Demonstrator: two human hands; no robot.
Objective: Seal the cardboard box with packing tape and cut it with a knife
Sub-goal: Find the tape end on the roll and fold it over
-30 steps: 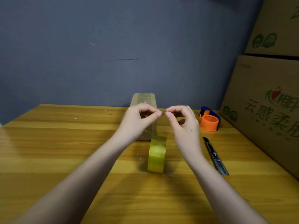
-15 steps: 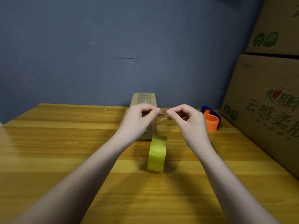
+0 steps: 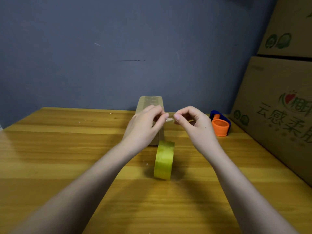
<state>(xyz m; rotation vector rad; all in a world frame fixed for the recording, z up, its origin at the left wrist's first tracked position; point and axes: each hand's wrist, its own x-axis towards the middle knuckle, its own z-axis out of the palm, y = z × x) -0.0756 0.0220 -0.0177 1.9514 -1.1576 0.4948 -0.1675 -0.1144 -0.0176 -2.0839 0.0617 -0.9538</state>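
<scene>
A small narrow cardboard box (image 3: 150, 102) lies on the wooden table (image 3: 67, 149), its top glossy with tape, its near part hidden by my left hand. A yellow packing tape roll (image 3: 164, 160) stands on edge just in front of it. My left hand (image 3: 145, 127) and my right hand (image 3: 195, 125) are raised above the roll, fingertips pinched close together. A small clear strip of tape (image 3: 170, 119) stretches between them. The knife is hidden behind my right forearm.
An orange and blue tape dispenser (image 3: 220, 125) sits at the back right. Large printed cardboard cartons (image 3: 278, 107) are stacked along the right edge. A grey wall (image 3: 118, 48) closes off the far side of the table.
My hands have drawn slightly apart, showing a short strip of tape between the fingertips. My right forearm now covers the knife that lay on the table at the right.
</scene>
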